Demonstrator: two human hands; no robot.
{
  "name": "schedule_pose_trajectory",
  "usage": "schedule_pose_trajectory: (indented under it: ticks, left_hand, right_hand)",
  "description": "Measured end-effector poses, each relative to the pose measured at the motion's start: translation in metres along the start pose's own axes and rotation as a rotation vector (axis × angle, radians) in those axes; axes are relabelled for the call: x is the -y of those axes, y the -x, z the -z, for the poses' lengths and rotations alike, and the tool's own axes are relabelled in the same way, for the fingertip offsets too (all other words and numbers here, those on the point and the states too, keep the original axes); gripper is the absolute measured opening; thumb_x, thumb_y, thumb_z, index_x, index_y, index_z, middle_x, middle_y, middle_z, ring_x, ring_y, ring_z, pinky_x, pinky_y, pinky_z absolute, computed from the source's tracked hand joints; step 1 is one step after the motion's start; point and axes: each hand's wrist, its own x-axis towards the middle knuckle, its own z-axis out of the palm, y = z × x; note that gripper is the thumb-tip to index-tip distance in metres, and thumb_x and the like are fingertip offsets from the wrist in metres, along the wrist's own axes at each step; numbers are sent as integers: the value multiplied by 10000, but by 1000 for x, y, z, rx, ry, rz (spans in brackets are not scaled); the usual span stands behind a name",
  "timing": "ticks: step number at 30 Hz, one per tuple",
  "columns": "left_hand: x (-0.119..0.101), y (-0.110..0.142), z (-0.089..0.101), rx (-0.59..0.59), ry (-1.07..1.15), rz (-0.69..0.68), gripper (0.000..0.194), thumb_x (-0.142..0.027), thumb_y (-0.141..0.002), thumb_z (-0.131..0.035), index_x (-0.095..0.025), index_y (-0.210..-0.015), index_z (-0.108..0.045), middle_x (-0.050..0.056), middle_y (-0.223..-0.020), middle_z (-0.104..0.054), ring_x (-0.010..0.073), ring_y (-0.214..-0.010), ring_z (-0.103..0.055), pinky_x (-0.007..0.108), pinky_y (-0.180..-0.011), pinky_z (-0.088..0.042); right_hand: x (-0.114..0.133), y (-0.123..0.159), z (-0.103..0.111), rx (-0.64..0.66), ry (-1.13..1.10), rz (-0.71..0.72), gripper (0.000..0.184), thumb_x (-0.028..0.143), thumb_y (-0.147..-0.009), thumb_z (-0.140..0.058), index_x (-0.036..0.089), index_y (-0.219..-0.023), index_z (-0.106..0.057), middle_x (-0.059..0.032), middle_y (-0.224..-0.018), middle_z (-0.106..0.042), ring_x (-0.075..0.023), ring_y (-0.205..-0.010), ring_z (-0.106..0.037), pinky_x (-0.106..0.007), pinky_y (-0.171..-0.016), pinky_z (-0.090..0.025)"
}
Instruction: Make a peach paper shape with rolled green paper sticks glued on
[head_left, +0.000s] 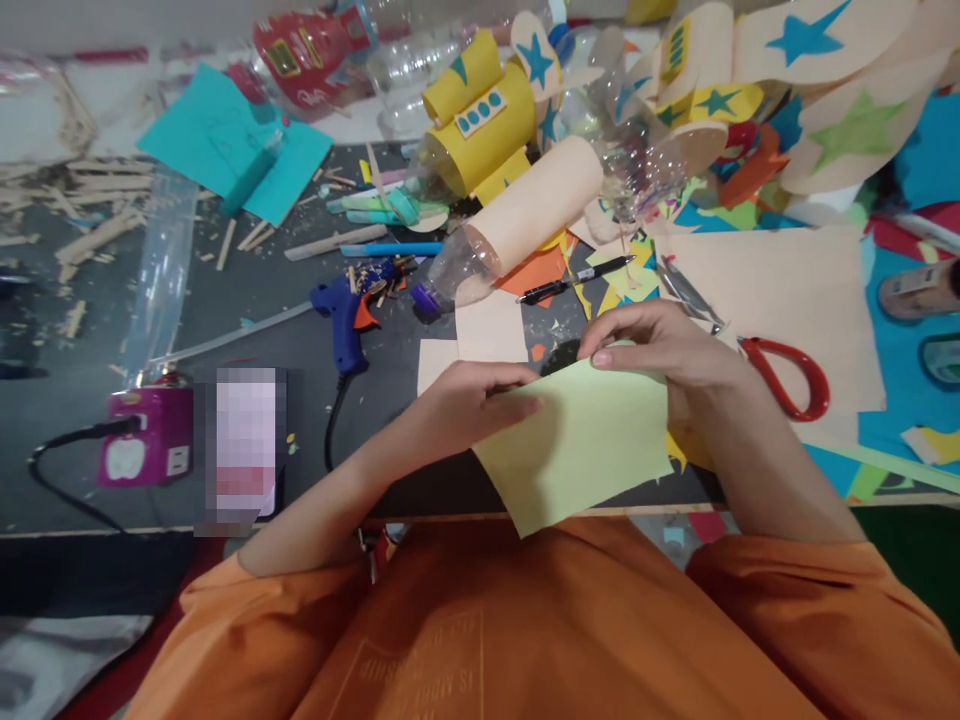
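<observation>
Both hands grip a pale green sheet of paper (600, 435) along its far edge, tilted above the table's front edge. My left hand (487, 400) pinches its left part between thumb and fingers. Farther right, my right hand (660, 345) has its thumb on top of the sheet and its fingers curled behind. Just beyond the hands lie a black pen (577, 280) and a peach piece of paper (491, 328). Red-handled scissors (806, 385) rest to the right of my right hand, partly covered by my wrist.
A plastic bottle wrapped in peach paper (540, 205) lies ahead, near a yellow-wrapped bottle (487, 125). On the left are a blue glue gun (346, 320), a phone (251, 440), a purple power adapter (146, 440) and wood scraps (97, 240). Peach sheet (795, 300) lies right.
</observation>
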Motion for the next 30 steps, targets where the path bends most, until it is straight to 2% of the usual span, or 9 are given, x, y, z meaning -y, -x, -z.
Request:
schedule_pose_trajectory:
  ticks: [3,6,8,14,17,20,22,27,30]
  left_hand:
    - [-2,-8,-1,-38,219,183,250,-385,-803,-602,-166,-688,-638,-27,-626,-605,103,-565,-532,206,-520,-385]
    - [8,-13,-5,-264,406,170,244,-385,-764,-638,-169,-661,-591,-38,-598,-559,83,-532,-483,201,-500,-361]
    - [16,-13,-9,-420,526,129,248,-398,-754,-660,-176,-667,-592,-42,-591,-551,78,-515,-471,202,-485,-354]
    - [34,-9,-20,-615,560,34,298,-499,-777,-681,-204,-738,-682,-13,-691,-643,114,-602,-569,247,-565,-469]
    - [37,-7,-19,-636,314,-101,380,-570,-838,-592,-214,-749,-689,51,-996,-699,197,-919,-657,349,-800,-543]
    - [37,-4,-15,-638,28,-202,426,-587,-894,-496,-226,-773,-687,74,-1387,-551,267,-1280,-522,451,-1045,-460]
    - [38,-3,-11,-639,-96,-208,426,-574,-919,-453,-238,-803,-688,57,-1469,-478,277,-1379,-421,488,-1110,-400]
    - [38,-6,-8,-605,18,-252,323,-481,-900,-554,-209,-771,-668,74,-1079,-697,222,-1054,-640,422,-942,-511]
    - [38,-10,-11,-646,187,-204,223,-404,-826,-658,-193,-758,-635,32,-856,-689,161,-836,-654,311,-783,-535]
  right_hand:
    - [11,0,2,-100,275,123,188,391,-766,-723,236,-871,-738,-40,-873,-732,-201,-810,-677,-347,-740,-544]
    - [23,5,-2,-444,634,307,187,312,-842,-654,268,-1019,-694,-53,-1088,-717,-252,-1073,-641,-480,-1014,-452]
    - [26,7,-11,-565,777,401,231,313,-879,-608,258,-1098,-660,-72,-1204,-679,-271,-1204,-579,-527,-1097,-371]
    - [6,-1,-41,-312,689,302,597,580,-893,-503,325,-1428,-433,-47,-1571,-350,-318,-1493,-222,-569,-1175,-247]
    - [-5,-4,-45,-192,522,251,705,663,-853,-503,294,-1448,-422,-87,-1550,-384,-331,-1453,-309,-555,-1153,-302]
    - [-8,-3,-46,-71,308,185,735,628,-830,-576,248,-1442,-430,-125,-1494,-464,-317,-1343,-469,-516,-1093,-394]
    - [-8,-2,-46,-12,198,149,684,554,-821,-638,247,-1407,-465,-115,-1478,-487,-296,-1303,-512,-481,-1075,-417]
    - [-6,-4,-45,130,-40,80,472,391,-827,-662,225,-1261,-579,-73,-1280,-638,-234,-1144,-614,-375,-950,-500]
    - [-8,-7,-43,155,-103,26,348,349,-830,-640,210,-1148,-641,-51,-1147,-687,-210,-1037,-642,-326,-857,-517]
